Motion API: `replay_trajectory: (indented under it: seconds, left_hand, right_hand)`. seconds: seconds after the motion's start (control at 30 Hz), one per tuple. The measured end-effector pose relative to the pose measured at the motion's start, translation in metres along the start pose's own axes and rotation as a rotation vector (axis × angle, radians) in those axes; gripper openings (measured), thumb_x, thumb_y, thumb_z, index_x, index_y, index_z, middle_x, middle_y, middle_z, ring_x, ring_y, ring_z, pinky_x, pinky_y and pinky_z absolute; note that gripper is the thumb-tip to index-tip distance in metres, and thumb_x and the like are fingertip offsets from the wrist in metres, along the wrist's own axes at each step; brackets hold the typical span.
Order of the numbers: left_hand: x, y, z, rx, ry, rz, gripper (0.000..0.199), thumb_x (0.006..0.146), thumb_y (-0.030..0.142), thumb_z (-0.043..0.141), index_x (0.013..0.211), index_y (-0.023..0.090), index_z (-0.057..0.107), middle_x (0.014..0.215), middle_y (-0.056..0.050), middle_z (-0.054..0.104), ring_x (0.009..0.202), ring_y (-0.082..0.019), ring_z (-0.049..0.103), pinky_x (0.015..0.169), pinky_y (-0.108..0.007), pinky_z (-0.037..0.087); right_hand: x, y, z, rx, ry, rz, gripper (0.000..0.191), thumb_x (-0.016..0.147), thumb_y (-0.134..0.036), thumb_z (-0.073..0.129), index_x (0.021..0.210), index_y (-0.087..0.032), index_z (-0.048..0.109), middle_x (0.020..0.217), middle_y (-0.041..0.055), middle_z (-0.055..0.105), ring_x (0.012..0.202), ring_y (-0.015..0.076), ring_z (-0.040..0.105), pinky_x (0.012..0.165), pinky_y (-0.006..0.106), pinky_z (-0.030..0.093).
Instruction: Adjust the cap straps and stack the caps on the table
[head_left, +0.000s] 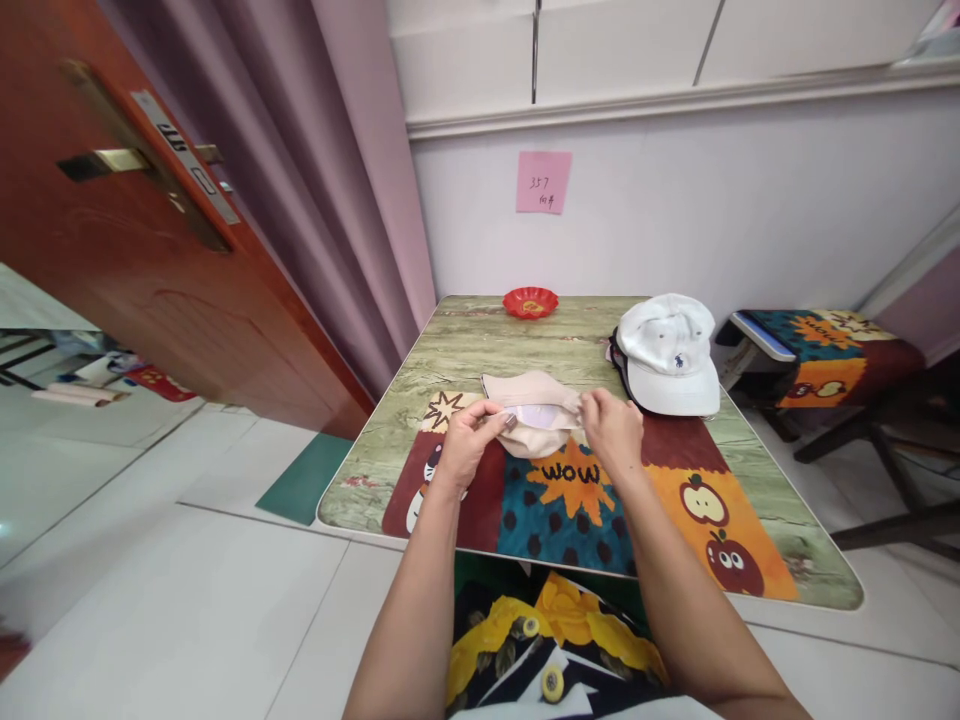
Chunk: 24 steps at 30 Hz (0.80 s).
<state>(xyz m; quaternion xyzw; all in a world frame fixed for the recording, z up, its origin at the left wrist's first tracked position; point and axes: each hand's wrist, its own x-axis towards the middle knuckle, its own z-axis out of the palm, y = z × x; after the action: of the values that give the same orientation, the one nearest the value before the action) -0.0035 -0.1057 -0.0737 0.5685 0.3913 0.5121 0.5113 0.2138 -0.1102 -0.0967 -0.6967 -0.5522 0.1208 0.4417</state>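
beige soft fabric cap [529, 405] is laid on the tabletop [465, 350], long axis left-to-right | left hand [465, 440] fingers are pinched on its left edge | right hand [613, 428] fingers are pinched on its right edge | both hands equally near.

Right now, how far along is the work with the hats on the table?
Looks done: the white baseball cap sits on a dark one at the table's right edge. In hand: the left hand and right hand pinch the beige cloth cap at both sides. Left: setting down the beige one.
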Motion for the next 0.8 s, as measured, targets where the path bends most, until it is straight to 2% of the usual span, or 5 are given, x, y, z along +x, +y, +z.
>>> replay_trajectory:
  seconds: [0.2,0.37,0.47,0.6,0.8]
  left_hand:
    - [0.005,-0.013,-0.02,0.325,0.143,0.161,0.03,0.094,0.025,0.051,0.112,0.018,0.073,0.118,-0.01,0.071,0.11,-0.023,0.064,0.099,-0.036,0.049]
    - [0.018,-0.04,-0.036,0.969,0.082,0.242,0.066,0.079,0.002,0.046,0.141,0.022,0.058,0.148,-0.012,0.053,0.14,-0.028,0.045,0.119,-0.05,0.032]
    - [0.03,-0.044,-0.033,1.076,-0.026,0.256,0.062,0.08,0.003,0.05,0.138,0.023,0.06,0.155,-0.011,0.047,0.146,-0.029,0.038,0.121,-0.051,0.028]
    - [0.042,-0.023,-0.024,0.973,-0.165,0.324,0.025,0.086,0.015,0.06,0.107,0.025,0.07,0.142,-0.007,0.061,0.143,-0.03,0.042,0.124,-0.056,0.017]
    - [0.038,0.012,-0.012,0.324,-0.142,0.097,0.022,0.082,0.04,0.073,0.088,0.02,0.066,0.084,-0.001,0.068,0.079,-0.017,0.062,0.081,-0.031,0.05]
  right_hand:
    - [0.016,0.052,0.011,1.03,0.022,0.349,0.06,0.09,-0.064,0.046,0.126,-0.02,0.065,0.114,0.0107,0.075,0.105,0.0267,0.071,0.092,0.043,0.055]
    - [0.007,0.095,0.023,0.554,0.074,0.267,0.049,0.075,-0.035,0.066,0.121,-0.019,0.07,0.119,0.0107,0.074,0.111,0.0286,0.069,0.104,0.048,0.049]
    - [0.001,0.101,0.026,0.317,0.022,0.173,0.059,0.073,-0.035,0.071,0.131,-0.021,0.067,0.122,0.0115,0.073,0.109,0.0297,0.069,0.104,0.05,0.048]
    - [-0.002,0.09,0.025,0.446,-0.076,-0.006,0.063,0.068,-0.039,0.081,0.128,-0.023,0.069,0.138,0.013,0.064,0.123,0.0318,0.062,0.109,0.047,0.046]
    - [-0.004,0.073,0.024,1.042,-0.229,0.165,0.04,0.068,-0.036,0.085,0.104,-0.022,0.076,0.117,0.0081,0.076,0.112,0.0303,0.068,0.096,0.042,0.056]
